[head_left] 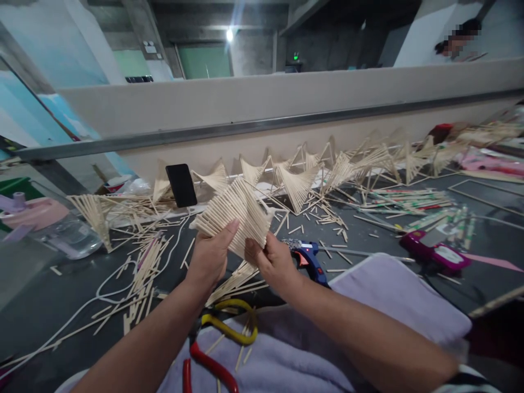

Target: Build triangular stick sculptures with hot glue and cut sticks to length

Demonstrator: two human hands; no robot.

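Observation:
Between my hands is a twisted panel of thin wooden sticks [236, 212] laid side by side, lifted above the table. My left hand [210, 254] grips its left lower edge, thumb lying on the front face. On the lower right corner, the fingers of my right hand [275, 257] pinch the sticks. A blue glue gun [309, 259] with an orange trigger lies just beyond my right wrist. Below my hands, pliers with one yellow and one red handle [216, 376] rest on a purple towel [282, 349].
Similar stick structures [297, 183] line the low wall at the back. Loose sticks [151, 265] and a white cable [170, 256] spread over the left side. A phone [181, 185] stands upright; a clear jug [67, 232] is far left. A magenta device [434, 252] lies right. A person [460, 41] is beyond the wall.

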